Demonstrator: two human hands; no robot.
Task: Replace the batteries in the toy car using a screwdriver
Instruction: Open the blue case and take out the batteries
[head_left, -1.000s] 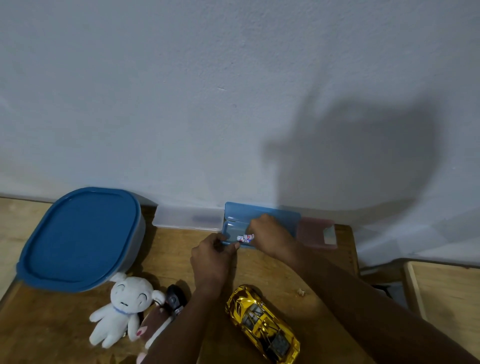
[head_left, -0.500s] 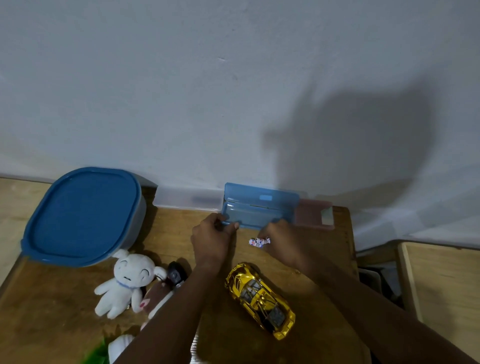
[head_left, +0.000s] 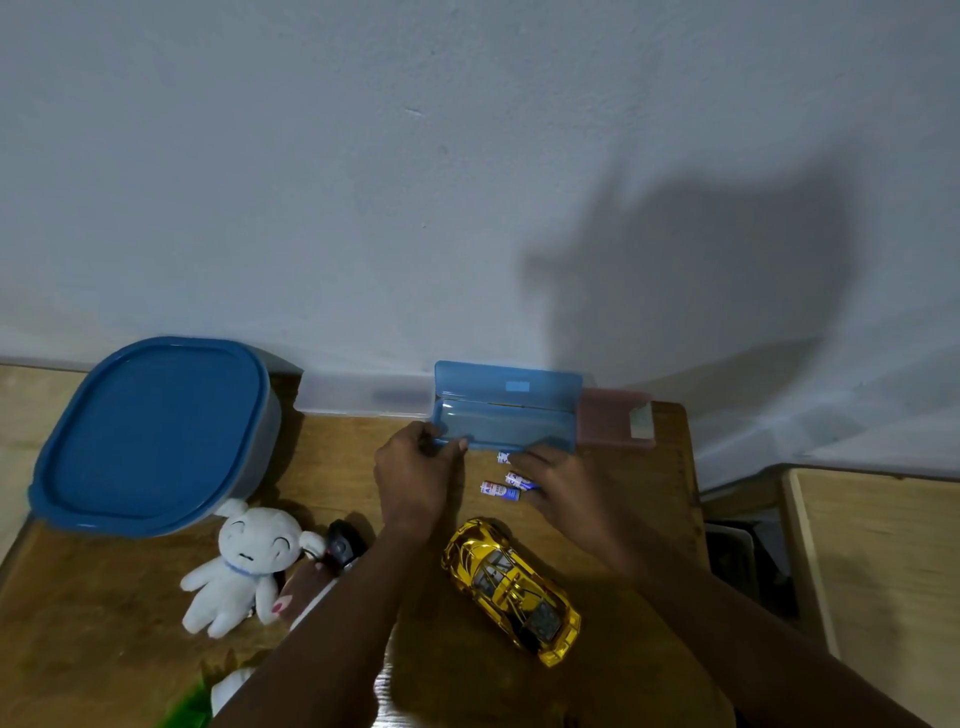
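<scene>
A gold toy car (head_left: 511, 587) stands upright on the wooden table (head_left: 104, 613), near my forearms. A translucent blue case (head_left: 506, 410) sits open against the wall. My left hand (head_left: 413, 480) grips the case's front left corner, thumb on its rim. Three small batteries (head_left: 500, 489) lie on the table just in front of the case. My right hand (head_left: 563, 493) rests over them, fingertips on the batteries; whether it pinches one is hidden. No screwdriver shows.
A large blue-lidded container (head_left: 150, 434) fills the back left. A white plush toy (head_left: 244, 564) and a black key fob (head_left: 343, 545) lie left of my arm. A clear box (head_left: 363, 395) and a pink box (head_left: 615, 418) flank the case. Another wooden surface (head_left: 883, 571) is at the right.
My right hand came out of the blue case with batteries and lowered them to the table in front of it. My left hand stayed on the case's corner.
</scene>
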